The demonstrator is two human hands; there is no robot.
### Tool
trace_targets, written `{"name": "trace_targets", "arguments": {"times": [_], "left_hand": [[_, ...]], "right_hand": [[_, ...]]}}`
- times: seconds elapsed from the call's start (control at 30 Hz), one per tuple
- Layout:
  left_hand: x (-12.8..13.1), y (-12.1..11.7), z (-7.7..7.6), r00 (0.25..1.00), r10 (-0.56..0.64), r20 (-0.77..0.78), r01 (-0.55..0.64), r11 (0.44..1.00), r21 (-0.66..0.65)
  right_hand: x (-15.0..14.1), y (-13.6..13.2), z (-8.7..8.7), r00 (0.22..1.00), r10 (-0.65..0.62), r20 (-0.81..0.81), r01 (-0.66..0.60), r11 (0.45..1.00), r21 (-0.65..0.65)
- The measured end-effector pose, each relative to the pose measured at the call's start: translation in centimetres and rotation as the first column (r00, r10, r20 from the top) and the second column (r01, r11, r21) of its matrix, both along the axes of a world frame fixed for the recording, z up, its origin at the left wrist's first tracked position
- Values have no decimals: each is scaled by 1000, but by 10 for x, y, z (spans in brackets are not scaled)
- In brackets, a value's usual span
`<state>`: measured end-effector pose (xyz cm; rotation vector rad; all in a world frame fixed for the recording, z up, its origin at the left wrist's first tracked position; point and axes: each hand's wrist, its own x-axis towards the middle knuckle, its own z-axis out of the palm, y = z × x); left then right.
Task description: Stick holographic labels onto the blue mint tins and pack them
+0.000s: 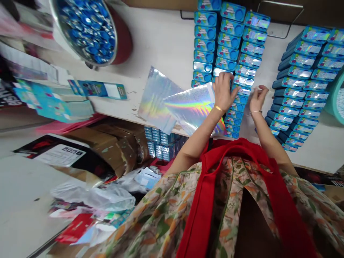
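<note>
Both bare hands reach over rows of small blue boxes (228, 39) with shiny holographic fronts. My left hand (223, 91), with a bangle at the wrist, lies over the middle rows, thumb and fingers apart. Its fingertips seem to touch the boxes, though contact is hard to make out. Beside it, a holographic silver sheet (190, 105) partly overlaps a second silver sheet (158, 96). My right hand (258, 98) is over the gap right of these rows, fingers loosely bent and nothing visible in them. Further right stands another block of blue boxes (298, 84).
At upper left, a round metal pot (115, 39) holds many blue and silver pieces. Flattened blue cartons (64, 104) lie at the left edge of the white table (158, 43). A cardboard box (118, 143) and plastic bags (94, 195) sit below. A teal basin (335, 98) is at far right.
</note>
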<state>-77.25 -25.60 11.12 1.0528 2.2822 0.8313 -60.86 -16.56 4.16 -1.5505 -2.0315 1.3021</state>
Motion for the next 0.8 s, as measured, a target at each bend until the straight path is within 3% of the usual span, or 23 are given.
{"name": "trace_targets", "arguments": {"times": [0.1,0.2,0.27,0.37,0.47,0.63,0.8], "left_hand": [[-28,-34,18,998,29,-52,-29,1000,4],[-62,-70,13,986,113,-119,-122,990,-70],[-77,-84,2,988,86,-130,-100,989,-106],[-88,-88,-9,992,1,-123,-8,998,-60],[-93,-83,-9,990,-41,-134,43,999,13],[-97,-70,-9,986,-102,-135,113,990,79],[-83,-67,-15,991,-51,-122,67,990,125]], "right_hand": [[-16,3,39,999,-35,17,31,974,224],[-56,-10,73,972,233,1,-225,938,265],[-87,-22,79,925,380,25,-373,890,261],[-119,-33,66,860,509,41,-505,835,217],[-132,-32,44,822,568,-43,-555,816,159],[-137,-28,27,854,494,-163,-480,869,120],[-140,-27,22,893,415,-176,-408,910,76]]}}
